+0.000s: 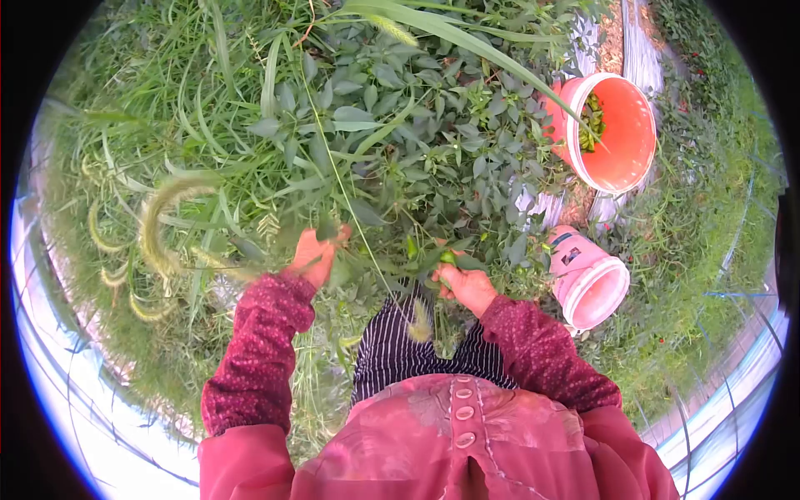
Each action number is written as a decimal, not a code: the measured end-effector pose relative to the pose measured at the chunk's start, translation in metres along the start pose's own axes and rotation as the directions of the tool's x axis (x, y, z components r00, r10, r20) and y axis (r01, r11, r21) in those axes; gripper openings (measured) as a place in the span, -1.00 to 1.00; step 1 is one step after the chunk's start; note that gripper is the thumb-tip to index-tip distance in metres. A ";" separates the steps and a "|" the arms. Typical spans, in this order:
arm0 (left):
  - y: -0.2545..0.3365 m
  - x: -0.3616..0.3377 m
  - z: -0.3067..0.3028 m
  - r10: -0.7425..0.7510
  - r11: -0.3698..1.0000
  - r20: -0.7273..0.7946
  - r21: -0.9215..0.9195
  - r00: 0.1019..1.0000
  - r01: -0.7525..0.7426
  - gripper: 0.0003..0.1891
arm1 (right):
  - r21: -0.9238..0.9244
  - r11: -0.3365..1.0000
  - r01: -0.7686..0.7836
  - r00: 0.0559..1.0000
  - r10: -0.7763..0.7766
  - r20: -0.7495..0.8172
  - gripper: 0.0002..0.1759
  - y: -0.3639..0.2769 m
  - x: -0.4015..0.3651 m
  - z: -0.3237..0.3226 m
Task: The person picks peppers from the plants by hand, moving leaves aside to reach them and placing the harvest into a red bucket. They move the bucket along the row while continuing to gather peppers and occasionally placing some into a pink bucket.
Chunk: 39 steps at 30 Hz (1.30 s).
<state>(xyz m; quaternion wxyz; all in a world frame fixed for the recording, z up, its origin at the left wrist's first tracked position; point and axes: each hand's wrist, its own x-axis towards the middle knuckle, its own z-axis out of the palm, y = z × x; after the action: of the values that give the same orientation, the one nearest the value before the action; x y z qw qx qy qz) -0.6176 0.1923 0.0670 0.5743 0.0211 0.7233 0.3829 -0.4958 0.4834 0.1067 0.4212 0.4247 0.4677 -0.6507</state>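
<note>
My right hand (468,287) is closed at the near side of a pepper plant (437,167), its fingers around a green pepper (448,257). Just left of it another green pepper (412,247) hangs among the leaves. My left hand (313,257) reaches into the foliage further left, fingers curled on leafy growth, partly blurred. Leaves hide the fingertips there. A long thin grass stalk (342,179) crosses between both hands, its bristly seed head (419,323) hanging over my striped trousers (392,342).
A large orange-red bucket (629,133) with green peppers (592,125) inside leans at the upper right. Below it a smaller pink bucket (575,267) lies tipped towards me. Tall grass with seed heads (158,225) crowds the left. Silvery ground sheeting (642,46) shows at the top right.
</note>
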 end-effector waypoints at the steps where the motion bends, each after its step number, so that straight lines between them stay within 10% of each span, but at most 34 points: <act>1: 0.023 -0.004 0.004 -0.080 0.964 -0.041 0.250 0.996 0.088 -0.61 | -0.012 0.998 0.058 0.998 -0.058 0.029 -0.55 -0.006 -0.002 -0.001; 3: 0.053 -0.009 0.009 -0.201 0.689 -0.177 0.674 0.963 0.268 -0.76 | 0.003 0.994 0.111 0.993 -0.111 0.037 -0.45 -0.012 0.002 0.000; 4: 0.038 -0.014 0.014 0.099 0.606 -0.193 0.790 0.976 0.095 -0.77 | -0.041 0.990 0.135 0.989 -0.132 0.068 -0.44 -0.012 0.010 -0.002; 7: 0.028 -0.028 0.018 0.380 0.384 -0.252 0.918 0.890 0.096 -0.87 | -0.081 0.975 0.205 0.973 -0.194 0.125 -0.40 -0.015 0.026 0.000; 8: 0.032 -0.027 0.023 0.131 0.785 -0.577 0.557 0.806 0.272 -0.84 | -0.027 0.984 0.174 0.978 -0.169 0.122 -0.41 -0.018 0.029 0.003; 11: -0.014 -0.021 0.017 0.009 0.935 -0.542 0.303 0.841 0.185 -0.88 | 0.026 0.988 0.154 0.969 -0.156 0.191 -0.46 -0.046 0.024 0.011; 15: 0.039 -0.037 0.009 0.195 0.552 -0.277 0.824 0.941 0.129 -0.72 | -0.165 0.977 0.133 0.980 -0.105 0.168 -0.55 -0.055 0.022 0.020; 19: 0.039 -0.036 -0.004 0.254 0.417 -0.141 0.909 0.957 0.024 -0.66 | -0.013 0.999 0.047 0.938 -0.039 0.345 -0.57 -0.036 0.000 0.012; 20: 0.044 -0.035 -0.006 0.058 0.422 -0.150 0.900 0.987 0.112 -0.66 | 0.015 0.993 0.114 0.917 -0.111 0.383 -0.60 -0.027 -0.005 0.009; 25: 0.035 -0.033 -0.007 0.127 0.447 -0.162 0.890 0.979 0.090 -0.69 | 0.232 0.970 0.068 0.892 -0.163 0.422 -0.67 -0.008 -0.023 0.001; 27: 0.040 -0.030 -0.004 -0.070 0.401 -0.117 0.906 0.991 0.135 -0.65 | 0.165 0.986 0.039 0.906 -0.105 0.411 -0.69 -0.008 -0.024 -0.002; 31: 0.062 -0.056 -0.005 0.255 0.606 -0.099 0.792 0.962 -0.079 -0.82 | 0.177 0.984 -0.019 0.869 -0.072 0.490 -0.67 -0.007 -0.026 -0.004; 35: 0.043 -0.068 -0.022 0.179 0.794 -0.173 0.606 0.969 -0.038 -0.78 | 0.188 0.978 -0.095 0.807 -0.036 0.590 -0.61 -0.006 -0.029 0.006; 39: 0.052 -0.062 -0.011 0.065 0.646 -0.169 0.759 0.983 0.088 -0.70 | 0.175 0.983 -0.048 0.817 -0.062 0.573 -0.65 -0.003 -0.028 0.017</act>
<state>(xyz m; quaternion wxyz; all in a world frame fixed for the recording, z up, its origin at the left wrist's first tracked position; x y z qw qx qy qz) -0.6267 0.1939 0.1478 0.4461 0.2214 0.8663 0.0393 -0.4932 0.4713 0.1375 0.5001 0.2428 0.2585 -0.7900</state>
